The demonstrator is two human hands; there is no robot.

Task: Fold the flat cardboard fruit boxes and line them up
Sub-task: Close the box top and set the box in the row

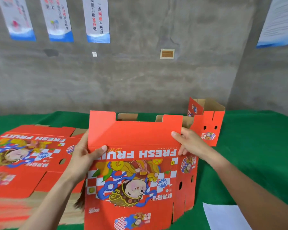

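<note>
Left hand [83, 156] and right hand [188, 143] pinch the fruit box [133, 176] at its flap crease, evidently steadying it for folding.

Bright, even diffuse light, shadows soft and faint; wide-angle bends the edges, posters [17, 19] top left blurred, flat box stack [15, 185] smeared at lower left, held box [136, 135] at centre sharp.

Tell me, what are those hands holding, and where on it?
Both hold the partly folded red fruit box. The left hand pinches its left edge at the crease below the top flap; the right hand grips that flap's right edge.
</note>
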